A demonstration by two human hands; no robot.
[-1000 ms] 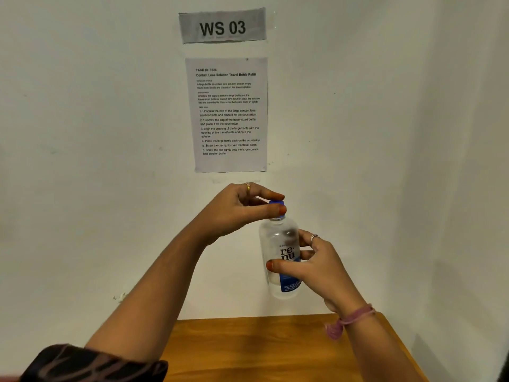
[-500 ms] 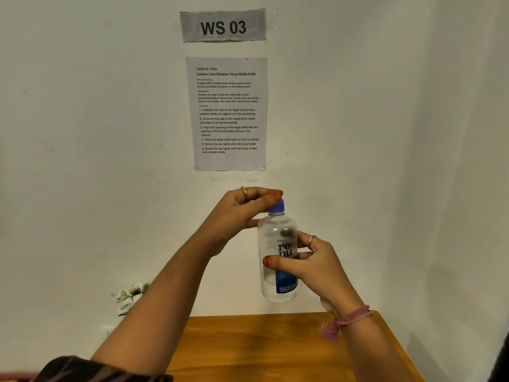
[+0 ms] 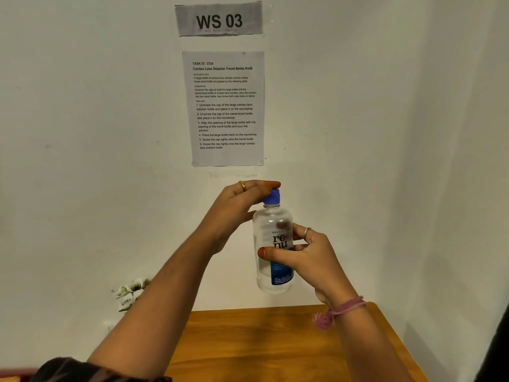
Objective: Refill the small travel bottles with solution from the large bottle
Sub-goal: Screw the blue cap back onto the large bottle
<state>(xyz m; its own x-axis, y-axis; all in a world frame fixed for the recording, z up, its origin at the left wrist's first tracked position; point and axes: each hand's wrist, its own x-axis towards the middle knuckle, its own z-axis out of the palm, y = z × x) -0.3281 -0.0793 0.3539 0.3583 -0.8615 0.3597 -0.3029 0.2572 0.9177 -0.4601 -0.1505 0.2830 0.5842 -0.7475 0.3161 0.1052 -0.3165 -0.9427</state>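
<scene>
Hanging upright in mid-air above the far edge of the wooden table (image 3: 275, 340), the large bottle (image 3: 271, 244) is clear plastic, with "re·nu" in dark letters on its front and a blue label panel lower down whose small print is too fine to read. Around the bottle's middle the right hand (image 3: 305, 257) curls, thumb across the front and fingers behind, a ring on one finger and a pink thread band (image 3: 338, 312) at the wrist. At the bottle's top the left hand (image 3: 239, 205) closes its fingertips on the blue cap (image 3: 272, 196), a gold ring showing on one finger. Just above the bottle, a printed sheet (image 3: 225, 108) on the white wall (image 3: 82, 133) reads "TASK ID: 3724" and "Contact Lens Solution Travel Bottle Refill", followed by six numbered steps. Higher still above the bottle, a grey sign (image 3: 219, 20) says "WS 03". Down and to the left of the bottle, white flowers (image 3: 130, 293) peek out beside the left forearm. Below the bottle the table's far edge meets the wall, and its right edge runs towards the viewer. No small travel bottle is in view.
</scene>
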